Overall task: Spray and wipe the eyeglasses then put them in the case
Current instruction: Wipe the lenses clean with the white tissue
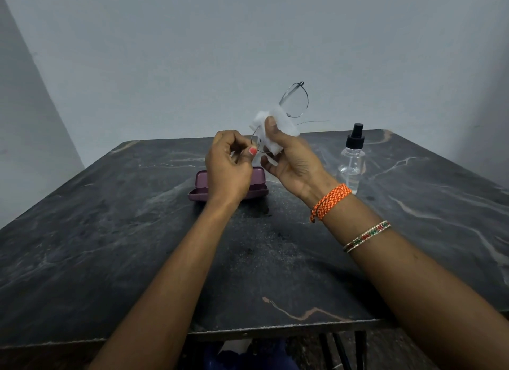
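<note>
Eyeglasses (294,99) held aloft; no readable writing.

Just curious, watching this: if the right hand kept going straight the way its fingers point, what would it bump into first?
Apart from the white cloth and eyeglasses the right hand already holds, probably nothing close. Its fingers point up and away, toward the bare wall; depth is hard to judge.

Head cam, fwd-down, close over table (110,245)

Case (202,183) left of bottle (352,160)
</note>
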